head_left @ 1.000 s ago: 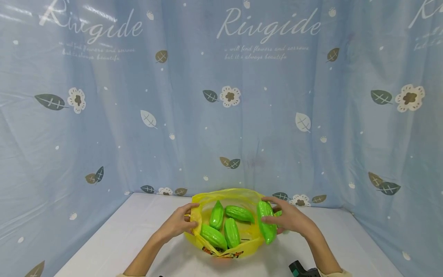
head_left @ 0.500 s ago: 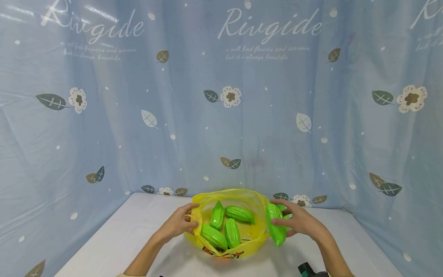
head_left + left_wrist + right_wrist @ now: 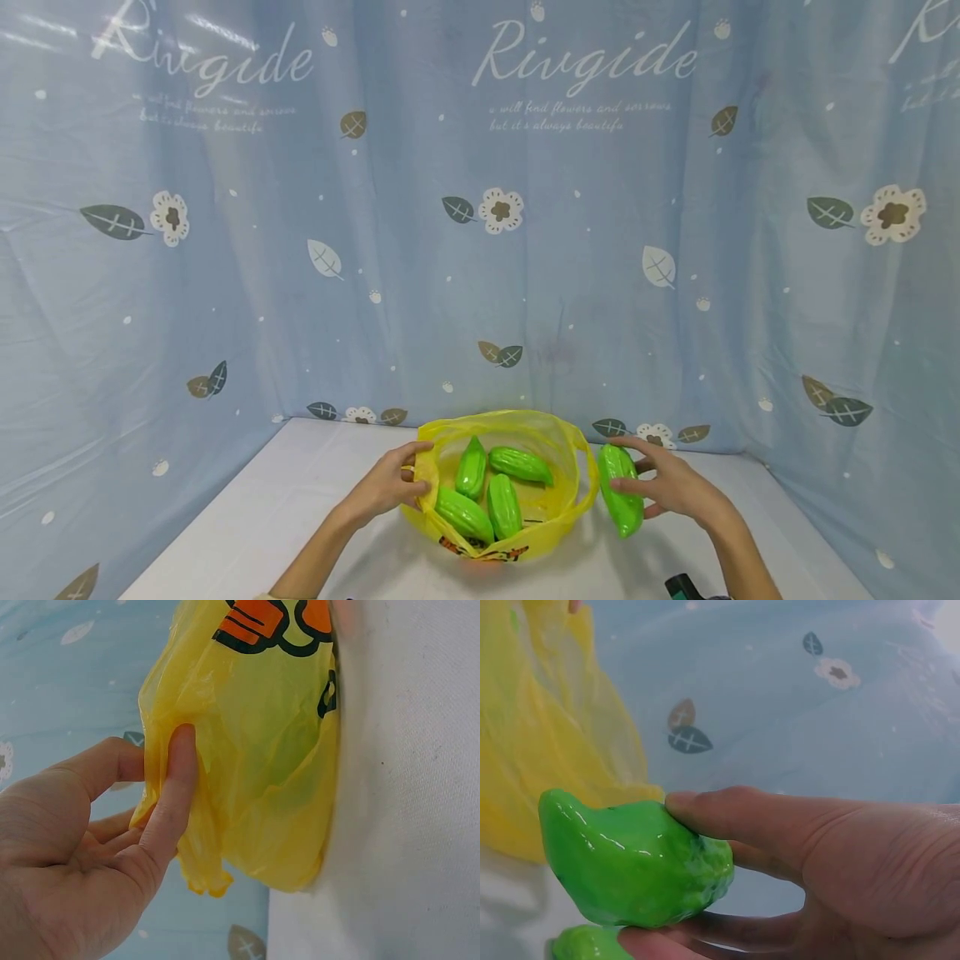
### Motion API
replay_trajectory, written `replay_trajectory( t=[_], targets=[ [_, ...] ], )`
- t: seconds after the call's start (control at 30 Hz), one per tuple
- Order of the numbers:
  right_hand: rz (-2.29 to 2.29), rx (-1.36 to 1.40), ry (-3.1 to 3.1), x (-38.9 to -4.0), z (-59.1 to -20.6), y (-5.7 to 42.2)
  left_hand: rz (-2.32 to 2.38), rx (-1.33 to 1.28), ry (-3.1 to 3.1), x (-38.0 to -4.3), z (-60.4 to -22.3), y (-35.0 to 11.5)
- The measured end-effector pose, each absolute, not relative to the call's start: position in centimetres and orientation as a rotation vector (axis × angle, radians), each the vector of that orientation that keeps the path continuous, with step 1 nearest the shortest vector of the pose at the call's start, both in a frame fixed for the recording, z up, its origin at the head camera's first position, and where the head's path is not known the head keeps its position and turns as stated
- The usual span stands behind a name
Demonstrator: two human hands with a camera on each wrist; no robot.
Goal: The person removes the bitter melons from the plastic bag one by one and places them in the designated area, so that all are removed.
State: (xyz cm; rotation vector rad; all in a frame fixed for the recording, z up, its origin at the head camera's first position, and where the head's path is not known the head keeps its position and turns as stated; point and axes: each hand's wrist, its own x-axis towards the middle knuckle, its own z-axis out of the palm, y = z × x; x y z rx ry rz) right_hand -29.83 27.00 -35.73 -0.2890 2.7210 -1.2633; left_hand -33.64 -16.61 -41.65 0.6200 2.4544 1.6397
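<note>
My left hand (image 3: 384, 482) pinches the left rim of a yellow plastic bag (image 3: 558, 433), thumb on one side and fingers on the other. In the left wrist view the thin film bunches between the fingers. The bag stands with its mouth wide, and several glossy green bitter melons (image 3: 504, 506) lie inside. To the right of the bag, my right hand (image 3: 675, 483) grips another ribbed bitter melon (image 3: 621, 490), held lengthwise toward me. The right wrist view shows thumb above and fingers below this bitter melon (image 3: 622, 862). Under it, part of a second green melon (image 3: 589, 943) peeks out.
A white table (image 3: 300, 467) carries the bag. Blue patterned curtain (image 3: 480, 275) closes off the back and both sides. A black device (image 3: 681, 586) shows by the right forearm at the bottom edge. The bag's right handle loop (image 3: 588, 475) hangs loose beside the held melon.
My right hand has moved right with the bitter melon, away from the bag's right rim, and the handle loop there now shows. The left hand keeps its place on the bag.
</note>
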Motion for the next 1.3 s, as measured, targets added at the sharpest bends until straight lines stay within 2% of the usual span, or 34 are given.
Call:
replay_trajectory(
  t=[0.57,1.3],
  targets=[
    [-1.197,-0.148,2.794,-31.1,-37.4,28.3,1.67,0.62,2.439,-33.3,-41.5,-16.5],
    [-1.091,-0.095,2.876,-33.4,-38.8,30.3,1.671,0.631,2.44,-33.3,-41.5,-16.5]
  ],
)
